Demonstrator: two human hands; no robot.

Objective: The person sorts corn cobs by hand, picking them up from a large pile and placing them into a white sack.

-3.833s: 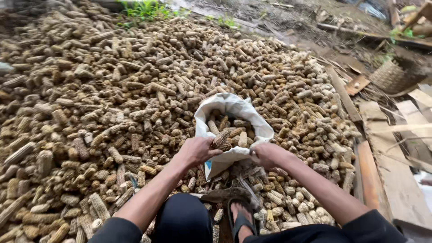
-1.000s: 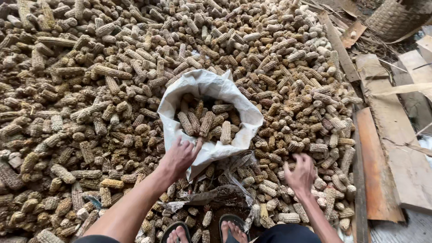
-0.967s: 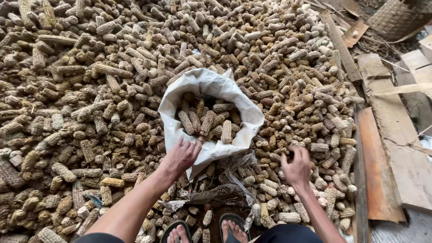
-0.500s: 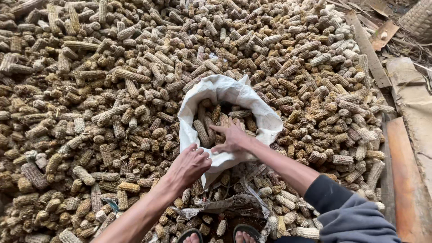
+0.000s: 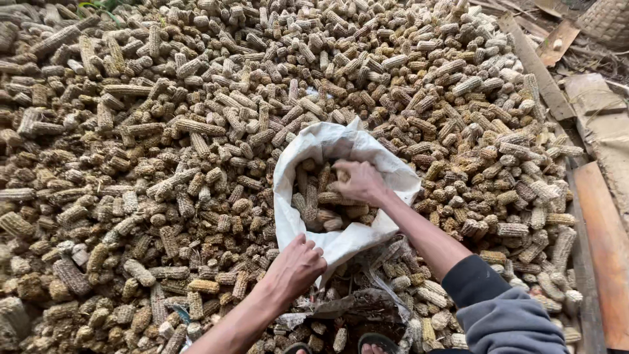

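A white woven sack (image 5: 327,141) stands open in a wide heap of dry brown corn cobs (image 5: 164,151). It is partly filled with cobs (image 5: 314,196). My left hand (image 5: 295,265) grips the sack's near rim and holds the mouth open. My right hand (image 5: 357,180) reaches into the mouth from the right, in a grey-blue sleeve, its fingers curled around a cob just above the cobs inside. How deep the sack goes is hidden by its folds.
Wooden planks (image 5: 606,249) border the heap on the right, with another board (image 5: 534,62) slanting at the upper right. A woven basket (image 5: 606,19) sits in the top right corner. My sandalled feet (image 5: 373,341) show at the bottom edge, among scattered cobs and scraps.
My right hand left the cobs on the right of the sack and moved into its mouth. My left hand kept its hold on the rim. The view shifted slightly.
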